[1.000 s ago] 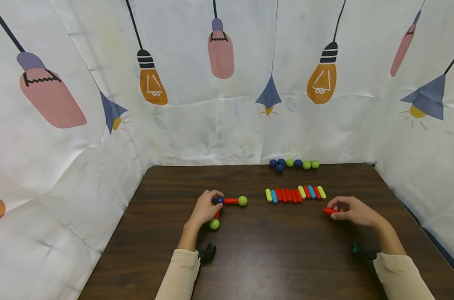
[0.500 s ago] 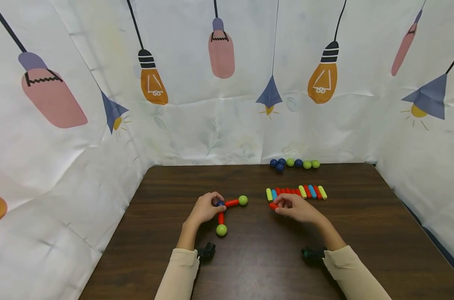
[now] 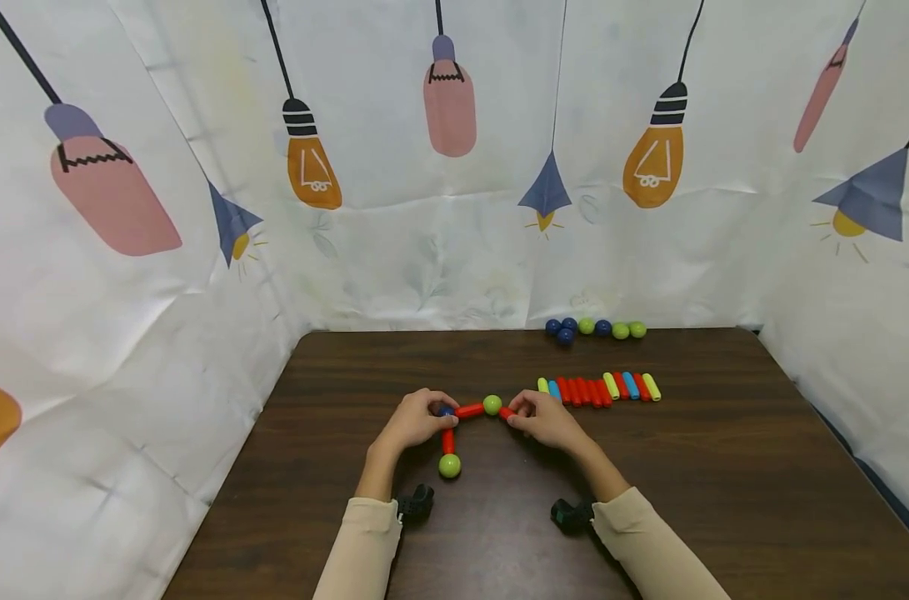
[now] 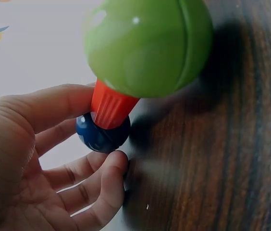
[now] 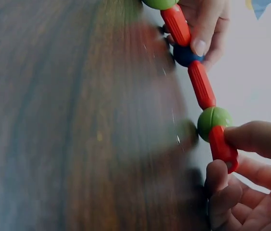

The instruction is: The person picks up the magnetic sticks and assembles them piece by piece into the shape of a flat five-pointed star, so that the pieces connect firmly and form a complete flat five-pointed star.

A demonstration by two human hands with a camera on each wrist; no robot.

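Note:
My left hand (image 3: 415,418) pinches a dark blue ball (image 4: 99,134) between thumb and fingers. Two red rods join that ball: one (image 3: 448,441) runs toward me to a green ball (image 3: 450,466), the other (image 3: 470,411) runs right to a second green ball (image 3: 492,405). With thumb and fingers, my right hand (image 3: 550,419) grips a third red rod (image 5: 223,149). Its end touches the second green ball in the right wrist view. In the left wrist view the near green ball (image 4: 147,45) looms large and hides part of its rod.
Behind my right hand lies a row of red, yellow and blue rods (image 3: 592,392). Several blue and green balls (image 3: 602,327) sit along the far edge of the dark wooden table (image 3: 694,467). A printed white cloth (image 3: 394,250) hangs around the table.
My right hand has moved left from beyond the rod row, bringing its red rod to the green ball. The left hand stays on the blue ball, and the joined piece has turned and shifted slightly.

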